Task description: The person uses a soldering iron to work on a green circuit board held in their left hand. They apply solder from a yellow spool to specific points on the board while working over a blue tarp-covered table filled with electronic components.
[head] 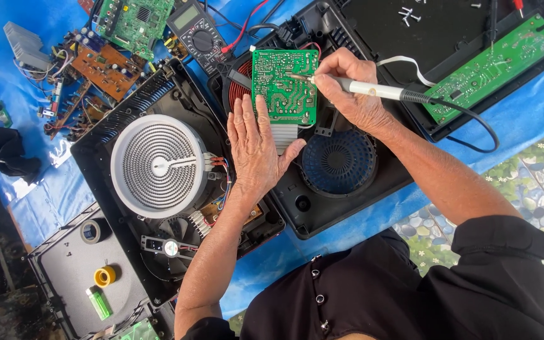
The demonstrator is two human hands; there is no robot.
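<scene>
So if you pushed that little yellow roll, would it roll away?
Probably not: the yellow roll lies flat on its side face, hole up, on the grey panel, so it would likely slide. It looks small, probably light. Stood on edge, it might roll.

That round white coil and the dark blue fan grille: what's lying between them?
In the head view, the person's left hand lies flat between the round white coil and the blue fan grille, its fingertips pressing the edge of the green circuit board.

Blue sheet (524,113) covers the ground. Directly on it: two opened black cooker housings (127,107) (354,208), grey cover (64,271), multimeter (198,34), loose circuit boards (105,69), black cloth (7,154).
</scene>
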